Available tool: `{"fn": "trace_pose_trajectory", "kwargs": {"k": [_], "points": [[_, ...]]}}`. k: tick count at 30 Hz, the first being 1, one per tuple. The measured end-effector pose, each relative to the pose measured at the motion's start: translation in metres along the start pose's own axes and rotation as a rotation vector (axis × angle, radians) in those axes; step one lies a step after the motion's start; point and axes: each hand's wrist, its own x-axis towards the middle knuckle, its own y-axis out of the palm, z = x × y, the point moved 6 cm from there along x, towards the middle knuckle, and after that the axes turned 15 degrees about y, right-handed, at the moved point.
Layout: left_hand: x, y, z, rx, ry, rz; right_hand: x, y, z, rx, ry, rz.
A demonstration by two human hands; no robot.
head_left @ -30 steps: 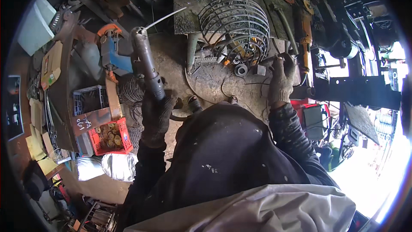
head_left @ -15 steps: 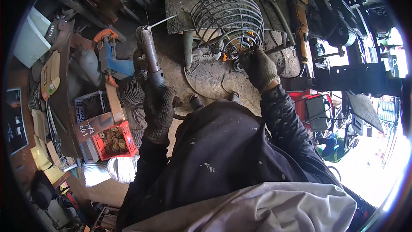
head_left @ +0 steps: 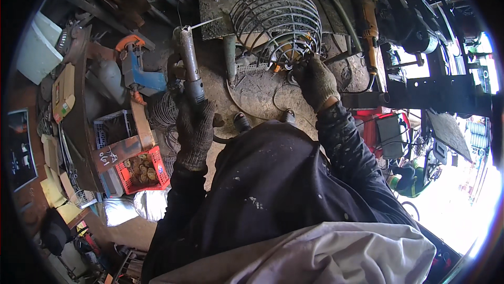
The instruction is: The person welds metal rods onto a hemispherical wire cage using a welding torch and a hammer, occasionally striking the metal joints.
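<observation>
My left hand (head_left: pixel 195 129), gloved, sits at 9 o'clock with its fingers wrapped round the lower end of a tubular metal tool (head_left: pixel 189 55). The tool points towards 12 o'clock, probably so that the thin pale rod (head_left: pixel 208 23), slanting from its tip towards 2 o'clock, stays clear of my clothes. At 12 to 1 o'clock, a frame of curved bars (head_left: pixel 276 19) overhangs the near edge of the desk (head_left: pixel 211 24), which likely keeps it within reach. My right hand (head_left: pixel 317 81), also gloved, is at 2 o'clock, fingers bent at the frame's near right side; they are too dark for me to tell whether they clasp a bar. My left palm hides the tool's lower end, and the desk's far side is cut off.
</observation>
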Motion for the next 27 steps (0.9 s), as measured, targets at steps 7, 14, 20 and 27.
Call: {"fn": "trace_pose_trajectory", "kwargs": {"k": [7, 14, 20, 27], "points": [[0.010, 0.001, 0.014, 0.084, 0.026, 0.030, -0.022, 0.026, 0.035, -0.453, -0.008, -0.006], [0.011, 0.007, 0.011, 0.007, -0.030, 0.021, -0.021, 0.023, 0.027, 0.185, 0.189, 0.017], [0.016, 0.010, 0.003, 0.209, 0.013, 0.187, -0.026, 0.023, 0.024, 0.426, 0.328, -0.048], [0.012, 0.011, 0.012, -0.068, -0.192, 0.005, -0.015, 0.010, 0.007, 0.599, 0.374, -0.074]]}}
